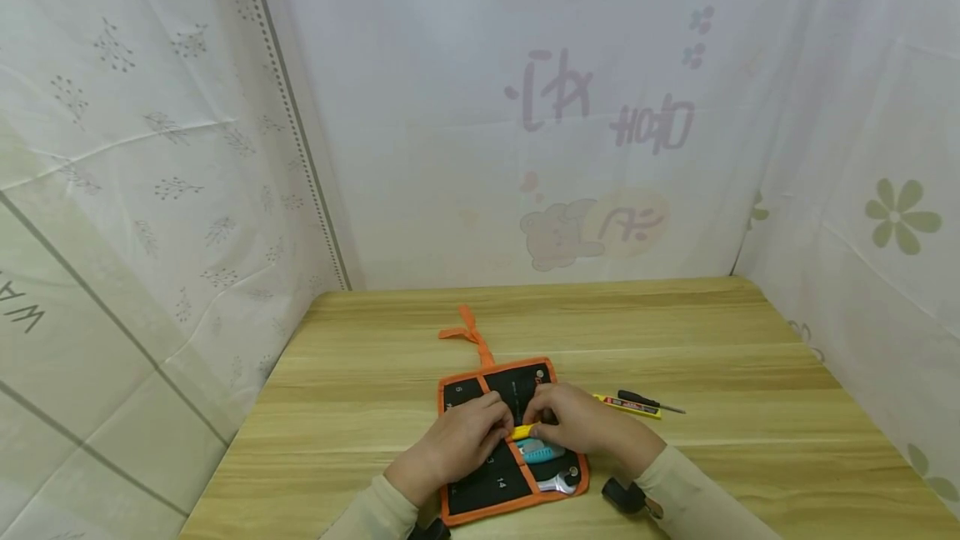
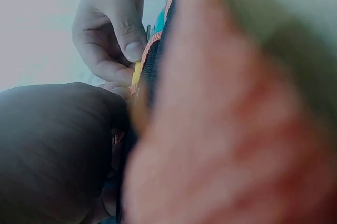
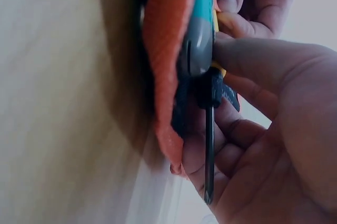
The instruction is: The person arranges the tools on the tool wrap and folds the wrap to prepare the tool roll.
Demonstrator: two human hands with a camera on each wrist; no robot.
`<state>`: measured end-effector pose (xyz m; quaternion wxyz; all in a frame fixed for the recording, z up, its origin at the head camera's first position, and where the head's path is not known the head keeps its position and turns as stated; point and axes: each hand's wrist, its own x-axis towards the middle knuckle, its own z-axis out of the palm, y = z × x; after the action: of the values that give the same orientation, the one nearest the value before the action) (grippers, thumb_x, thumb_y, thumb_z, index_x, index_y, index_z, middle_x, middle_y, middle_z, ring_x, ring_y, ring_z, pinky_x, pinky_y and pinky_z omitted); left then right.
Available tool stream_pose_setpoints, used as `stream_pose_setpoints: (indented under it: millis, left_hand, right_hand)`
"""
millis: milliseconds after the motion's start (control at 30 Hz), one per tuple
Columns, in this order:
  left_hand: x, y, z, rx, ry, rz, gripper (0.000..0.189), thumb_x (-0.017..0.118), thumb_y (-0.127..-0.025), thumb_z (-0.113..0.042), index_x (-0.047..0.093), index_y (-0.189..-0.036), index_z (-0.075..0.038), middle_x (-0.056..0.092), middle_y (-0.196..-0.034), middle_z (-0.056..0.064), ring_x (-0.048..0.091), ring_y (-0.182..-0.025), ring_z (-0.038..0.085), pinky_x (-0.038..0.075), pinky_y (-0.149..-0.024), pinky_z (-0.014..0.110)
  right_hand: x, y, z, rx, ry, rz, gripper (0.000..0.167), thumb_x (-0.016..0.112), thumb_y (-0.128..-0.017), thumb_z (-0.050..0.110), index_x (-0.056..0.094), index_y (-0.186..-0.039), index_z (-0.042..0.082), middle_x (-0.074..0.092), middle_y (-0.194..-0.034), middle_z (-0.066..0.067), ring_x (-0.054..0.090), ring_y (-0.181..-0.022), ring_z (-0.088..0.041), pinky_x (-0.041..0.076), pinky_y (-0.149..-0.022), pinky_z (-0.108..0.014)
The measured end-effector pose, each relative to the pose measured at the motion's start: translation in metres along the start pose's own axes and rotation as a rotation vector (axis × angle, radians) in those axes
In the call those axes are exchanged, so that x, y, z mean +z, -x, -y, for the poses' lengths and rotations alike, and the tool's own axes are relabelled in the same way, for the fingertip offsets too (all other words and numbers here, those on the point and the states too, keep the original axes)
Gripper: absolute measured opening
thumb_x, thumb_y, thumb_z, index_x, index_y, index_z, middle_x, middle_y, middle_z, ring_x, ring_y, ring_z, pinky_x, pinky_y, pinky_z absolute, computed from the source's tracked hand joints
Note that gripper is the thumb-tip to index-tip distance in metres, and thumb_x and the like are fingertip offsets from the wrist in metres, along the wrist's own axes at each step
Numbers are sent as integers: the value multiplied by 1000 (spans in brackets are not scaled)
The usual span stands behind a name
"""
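Observation:
A black tool roll [image 1: 474,497] with orange trim lies unrolled on the table. My right hand [image 1: 573,419] pinches a screwdriver [image 3: 209,145] with a yellow and black handle; its shaft points out to the right. The yellow handle end lies at the orange-edged pocket along the roll's middle. From the other side, my left hand [image 1: 468,436] grips the pocket's orange edge beside the handle. Below the hands, a turquoise and grey utility knife [image 1: 542,452] and a wrench [image 1: 558,484] sit in the pockets. In the left wrist view, a blurred orange shape hides much of the work.
Right of the roll, a yellow flat case [image 1: 633,408] and a black-handled screwdriver [image 1: 637,398] lie together on the wooden table [image 1: 360,373]. Orange tie straps [image 1: 471,332] stretch from the roll toward the back. Printed curtains [image 1: 420,148] hang behind and at both sides.

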<state>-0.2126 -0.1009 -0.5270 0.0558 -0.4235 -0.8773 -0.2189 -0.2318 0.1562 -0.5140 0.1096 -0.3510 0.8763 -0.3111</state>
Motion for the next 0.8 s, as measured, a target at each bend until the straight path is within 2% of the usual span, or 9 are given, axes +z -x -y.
stream_pose_setpoints:
  millis: [267,533,667,800]
  left_hand:
    - [-3,1,-1,-50,-9,7,5,70,-103,-25,66,-104,-26,53,-97,-16,49,-78,-3,47,-68,16]
    - [-13,4,-3,-150,-65,35,19,78,-96,-41,67,-102,-27,61,-98,-12,53,-81,0,51,-72,24]
    - [-15,4,-3,-159,-93,45,17,79,-95,-40,70,-100,-26,63,-98,-12,56,-84,1,53,-75,26]
    - [-15,2,-2,-154,-141,27,14,80,-95,-37,73,-99,-26,64,-97,-13,61,-88,4,56,-77,29]
  right_hand:
    - [-13,7,-4,48,-9,22,9,78,-97,21,76,-102,28,59,-93,17,57,-78,-4,52,-70,-26]
    - [-30,17,-8,105,11,31,12,79,-94,10,74,-97,21,62,-92,13,59,-79,-5,53,-70,-28]
    - [-32,18,-13,115,69,24,12,80,-93,10,73,-90,20,60,-88,14,57,-77,-5,52,-70,-28]
    - [-32,17,-17,108,116,24,14,81,-92,10,73,-85,19,58,-83,14,54,-72,-5,50,-67,-28]
